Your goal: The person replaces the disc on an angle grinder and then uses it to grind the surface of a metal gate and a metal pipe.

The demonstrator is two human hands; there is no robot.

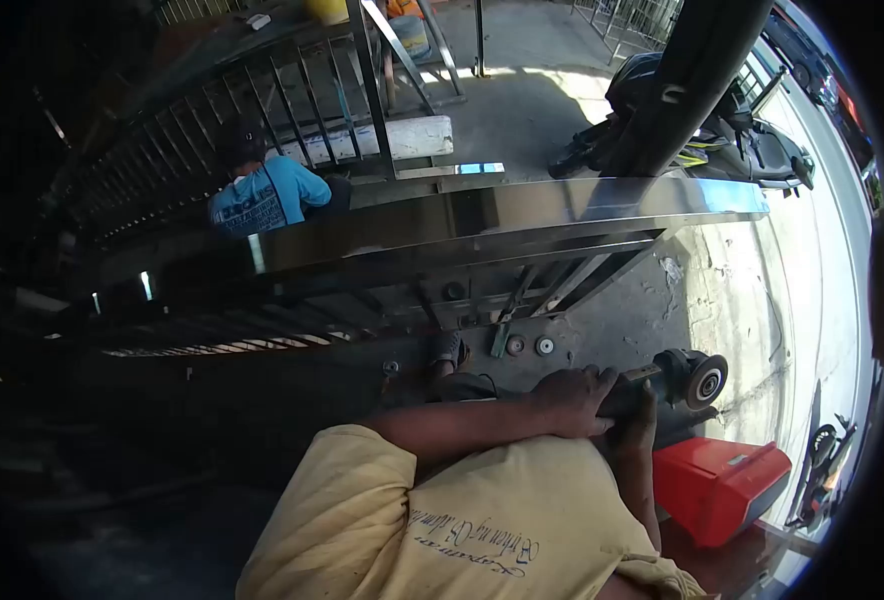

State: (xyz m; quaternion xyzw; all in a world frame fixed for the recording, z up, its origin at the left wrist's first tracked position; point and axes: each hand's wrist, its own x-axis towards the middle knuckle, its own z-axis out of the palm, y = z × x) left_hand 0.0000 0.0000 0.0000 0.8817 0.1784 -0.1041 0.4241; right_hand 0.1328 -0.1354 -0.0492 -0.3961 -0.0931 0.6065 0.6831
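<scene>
Both my hands are on an angle grinder (678,376), held before my body at the right; its round disc (708,383) faces right. My left hand (574,400) reaches across from the left and lies closed over the rear of the dark grinder body. Close beside it, my right hand (639,425) comes up from below and wraps the body nearer the head; some of its fingers are hidden. Beyond the grinder stands a shiny metal gate frame (442,220) with a broad polished top rail. The disc is apart from it.
A red box (707,485) stands at my right. Two small round discs, one of them white-rimmed (545,346), lie on the floor below the frame. A person in a blue shirt (272,195) crouches beyond it. A dark post (692,85) and motorcycle (767,155) are at upper right.
</scene>
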